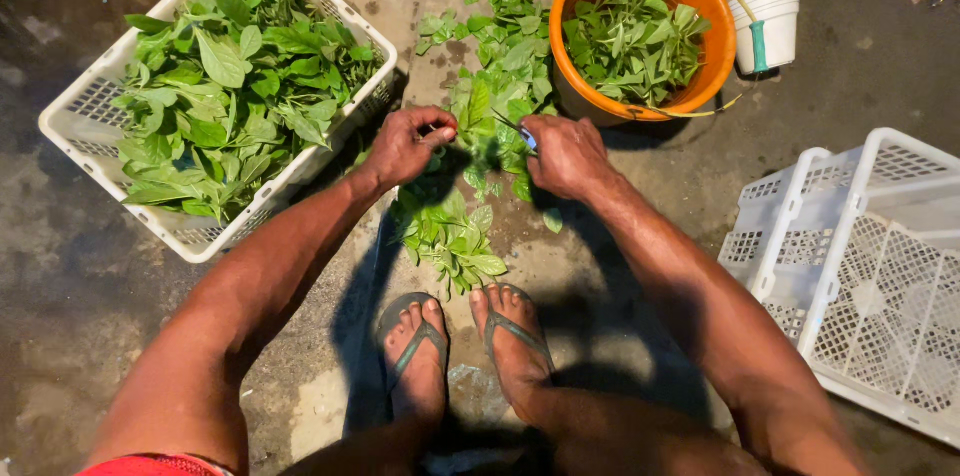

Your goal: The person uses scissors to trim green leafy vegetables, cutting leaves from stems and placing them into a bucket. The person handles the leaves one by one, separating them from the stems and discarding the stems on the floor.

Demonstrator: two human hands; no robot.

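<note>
Left of the orange bucket, a leafy sprig runs lengthwise between both hands, tip toward the bucket. The left hand pinches its stem with fingers closed; the right hand is curled tight around small scissors touching the leaves

white plastic lattice basket, glossy orange bucket (plastic), rough stained concrete floor
</note>
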